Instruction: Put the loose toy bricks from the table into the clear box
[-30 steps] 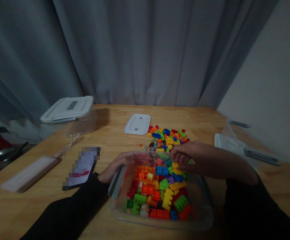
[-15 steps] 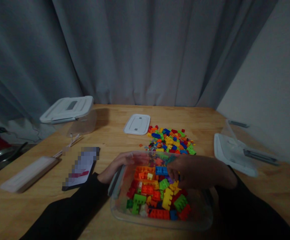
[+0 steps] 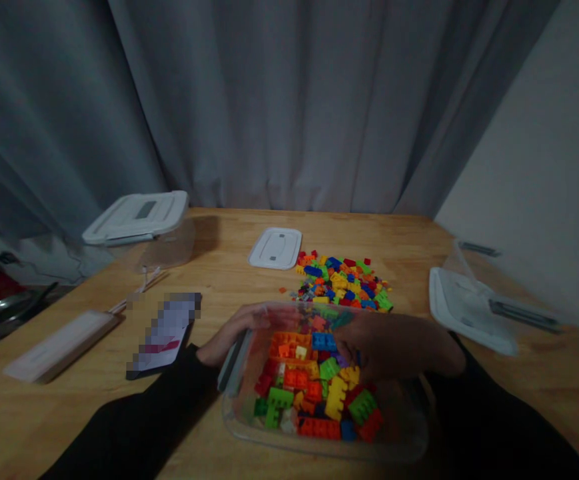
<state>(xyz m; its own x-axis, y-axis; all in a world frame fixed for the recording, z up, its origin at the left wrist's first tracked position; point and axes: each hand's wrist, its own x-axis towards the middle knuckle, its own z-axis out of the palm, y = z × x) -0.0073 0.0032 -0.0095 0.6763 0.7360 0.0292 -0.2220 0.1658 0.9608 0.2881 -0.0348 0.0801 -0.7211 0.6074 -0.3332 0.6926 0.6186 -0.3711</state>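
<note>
Okay, my left hand (image 3: 236, 331) is curled over the near left rim of a clear plastic tub (image 3: 325, 448), holding that wall in a loose grip with the fingers lying along the top edge. My right hand (image 3: 386, 348) is over the middle of the tub, its fingers (image 3: 348, 350) bent down onto the colorful toy bricks (image 3: 296, 380) beside a blue one. The grip looks narrow, but I cannot tell whether those fingers are holding a brick, since the hand covers them.

The tub sits on a wooden table (image 3: 539, 373) right in front of me, and it is packed with orange, green, yellow, red and blue bricks. Just beyond it lies a loose pile of bricks (image 3: 340, 283), with a white lid (image 3: 274, 248) behind that pile. To my left, a phone (image 3: 164, 333) with a blurred screen lies near the tub, beside a long pale lid (image 3: 62, 347). Farther back on that side stands a lidded plastic box (image 3: 136, 217). To my right, another white lid (image 3: 469, 313) rests on the table. A gray curtain (image 3: 279, 100) hangs behind the table.
</note>
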